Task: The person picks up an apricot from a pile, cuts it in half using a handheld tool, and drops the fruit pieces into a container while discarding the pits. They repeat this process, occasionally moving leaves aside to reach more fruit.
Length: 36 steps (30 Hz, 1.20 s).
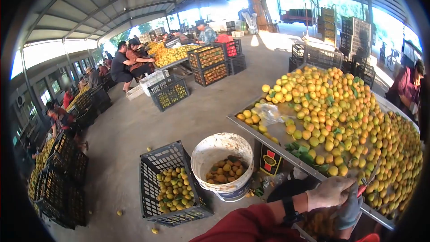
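Note:
My left hand (329, 192), in a pale glove with a dark watch at the wrist, is at the near edge of a metal-rimmed sorting table (286, 150). Its fingers are closed together; whatever they pinch is hidden. Just below and touching it is my right hand (350, 210) in a grey glove, closed around red-handled clippers (362, 190) whose metal tip points up. Beyond both hands, yellow-orange round fruit (331, 116) with some green leaves (301, 153) is heaped on the table. A clear plastic bag (269, 114) lies among the fruit.
Left of the table stand a stained white bucket (199, 157) and a black crate (150, 183), both part-filled with fruit. Loose fruit (155, 231) lies on the floor. A person (405, 87) sits at the right. Other people work at fruit piles and stacked crates (208, 65) farther back.

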{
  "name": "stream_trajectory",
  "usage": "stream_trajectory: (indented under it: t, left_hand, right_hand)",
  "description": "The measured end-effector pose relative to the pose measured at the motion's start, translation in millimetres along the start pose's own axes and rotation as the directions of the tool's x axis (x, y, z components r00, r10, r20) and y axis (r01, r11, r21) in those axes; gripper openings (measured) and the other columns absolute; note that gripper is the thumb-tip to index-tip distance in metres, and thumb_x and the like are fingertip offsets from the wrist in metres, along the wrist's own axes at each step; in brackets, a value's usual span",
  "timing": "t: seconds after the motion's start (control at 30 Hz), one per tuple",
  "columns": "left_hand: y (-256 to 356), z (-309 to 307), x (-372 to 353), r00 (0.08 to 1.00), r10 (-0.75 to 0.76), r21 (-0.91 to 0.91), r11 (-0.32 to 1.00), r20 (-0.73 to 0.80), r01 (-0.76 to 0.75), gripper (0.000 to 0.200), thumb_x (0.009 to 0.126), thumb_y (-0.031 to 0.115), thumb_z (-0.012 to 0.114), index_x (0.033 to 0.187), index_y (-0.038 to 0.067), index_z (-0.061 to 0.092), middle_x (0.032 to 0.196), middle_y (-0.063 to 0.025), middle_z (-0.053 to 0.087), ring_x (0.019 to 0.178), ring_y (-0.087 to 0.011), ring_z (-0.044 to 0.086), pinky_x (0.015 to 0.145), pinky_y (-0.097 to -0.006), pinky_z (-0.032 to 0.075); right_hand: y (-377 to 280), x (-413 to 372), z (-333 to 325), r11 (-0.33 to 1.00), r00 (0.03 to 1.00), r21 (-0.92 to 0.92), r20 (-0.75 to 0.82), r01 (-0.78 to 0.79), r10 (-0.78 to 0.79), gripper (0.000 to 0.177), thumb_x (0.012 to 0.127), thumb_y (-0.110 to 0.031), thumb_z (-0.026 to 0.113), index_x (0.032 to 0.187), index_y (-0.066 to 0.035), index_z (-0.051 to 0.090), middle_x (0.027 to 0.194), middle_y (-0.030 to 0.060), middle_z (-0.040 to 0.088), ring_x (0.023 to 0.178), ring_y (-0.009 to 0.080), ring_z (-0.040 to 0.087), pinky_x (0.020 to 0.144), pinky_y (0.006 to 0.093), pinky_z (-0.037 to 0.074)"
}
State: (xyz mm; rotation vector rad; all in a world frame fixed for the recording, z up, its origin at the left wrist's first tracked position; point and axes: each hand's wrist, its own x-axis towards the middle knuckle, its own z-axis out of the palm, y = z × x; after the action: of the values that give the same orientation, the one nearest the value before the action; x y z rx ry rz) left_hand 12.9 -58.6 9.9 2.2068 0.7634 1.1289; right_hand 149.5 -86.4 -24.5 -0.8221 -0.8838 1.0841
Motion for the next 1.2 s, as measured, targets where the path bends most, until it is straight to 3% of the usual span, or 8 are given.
stream_trajectory:
  t: [0.27, 0.4, 0.53, 0.77, 0.93, 1.07, 1.13, 1.2]
  left_hand:
    - [17, -14, -10, 0.939, 0.208, 0.212, 0.965, -0.274, -0.152, 0.043, 0.078, 0.012, 0.055, 0.118, -0.001, 0.047, 0.088, -0.0121, 0.057, 0.075, -0.0293, 0.056, 0.065, -0.0365, 0.046]
    - [23, -12, -8, 0.980, -0.198, -0.217, 0.958, -0.030, 0.187, 0.038, 0.085, 0.013, 0.052, 0.121, 0.003, 0.046, 0.090, -0.0137, 0.057, 0.077, -0.0302, 0.058, 0.064, -0.0331, 0.047]
    - [13, 10, -6, 0.979, -0.128, -0.428, 0.902, -0.158, 0.049, 0.043, 0.085, 0.012, 0.051, 0.126, 0.003, 0.041, 0.092, -0.0154, 0.057, 0.078, -0.0277, 0.058, 0.068, -0.0319, 0.046]
    - [19, 26, 9, 0.829, 0.108, -0.134, 0.967, -0.549, -0.215, 0.042, 0.085, 0.002, 0.047, 0.127, -0.002, 0.041, 0.115, -0.0189, 0.054, 0.101, -0.0278, 0.055, 0.088, -0.0287, 0.042]
    - [36, 13, 7, 0.908, -0.411, -0.745, 0.631, -0.084, 0.217, 0.039, 0.087, 0.003, 0.049, 0.126, -0.001, 0.044, 0.123, -0.0077, 0.053, 0.104, -0.0104, 0.051, 0.086, -0.0231, 0.041]
    - [19, 26, 5, 0.899, -0.423, -0.847, 0.515, -0.117, 0.131, 0.039, 0.088, 0.001, 0.048, 0.127, -0.002, 0.043, 0.124, -0.0067, 0.052, 0.108, -0.0108, 0.049, 0.089, -0.0224, 0.039]
    - [13, 19, 4, 0.958, -0.248, -0.644, 0.758, -0.144, 0.100, 0.045, 0.087, -0.001, 0.048, 0.131, 0.003, 0.040, 0.097, -0.0054, 0.053, 0.087, -0.0129, 0.053, 0.074, -0.0259, 0.043]
    - [14, 4, 7, 0.980, -0.198, -0.703, 0.698, -0.004, 0.138, 0.046, 0.088, 0.005, 0.052, 0.131, 0.003, 0.039, 0.116, -0.0118, 0.051, 0.105, -0.0163, 0.051, 0.089, -0.0250, 0.040]
  right_hand:
    - [-30, -10, 32, 0.999, 0.968, -0.027, 0.249, 0.028, -0.020, 0.041, 0.096, -0.031, 0.042, 0.120, 0.002, 0.051, 0.107, 0.0080, 0.058, 0.093, 0.0116, 0.055, 0.077, 0.0247, 0.047]
    - [-27, 6, 19, 0.978, 0.918, -0.021, 0.343, -0.206, 0.200, 0.039, 0.097, -0.031, 0.038, 0.120, -0.001, 0.049, 0.105, 0.0081, 0.057, 0.092, 0.0109, 0.055, 0.074, 0.0205, 0.046]
    - [-29, 1, 37, 0.995, 0.986, -0.095, 0.167, -0.003, 0.019, 0.041, 0.097, -0.030, 0.035, 0.120, 0.001, 0.049, 0.105, 0.0089, 0.058, 0.089, 0.0131, 0.056, 0.075, 0.0219, 0.046]
    - [-42, -13, 55, 0.772, 0.933, -0.543, 0.068, 0.331, -0.353, 0.033, 0.098, -0.023, 0.031, 0.110, 0.000, 0.053, 0.093, 0.0120, 0.060, 0.083, 0.0224, 0.058, 0.068, 0.0310, 0.047]
    - [-46, -16, 57, 0.863, 0.977, -0.466, 0.015, 0.196, -0.213, 0.037, 0.095, -0.029, 0.038, 0.111, 0.001, 0.052, 0.093, 0.0110, 0.060, 0.077, 0.0198, 0.057, 0.063, 0.0288, 0.047]
    - [-53, -20, 60, 0.925, 0.996, -0.373, -0.020, 0.069, -0.082, 0.043, 0.092, -0.035, 0.045, 0.112, 0.002, 0.052, 0.093, 0.0100, 0.060, 0.071, 0.0172, 0.056, 0.057, 0.0265, 0.047]
    - [-56, -22, 62, 0.946, 0.999, -0.324, -0.036, -0.001, -0.011, 0.046, 0.091, -0.038, 0.048, 0.113, 0.003, 0.052, 0.093, 0.0094, 0.060, 0.068, 0.0159, 0.056, 0.054, 0.0254, 0.046]
    - [-62, -22, 62, 0.953, 0.998, -0.301, -0.052, -0.038, 0.023, 0.048, 0.090, -0.039, 0.050, 0.113, 0.003, 0.052, 0.093, 0.0092, 0.060, 0.067, 0.0152, 0.055, 0.053, 0.0248, 0.046]
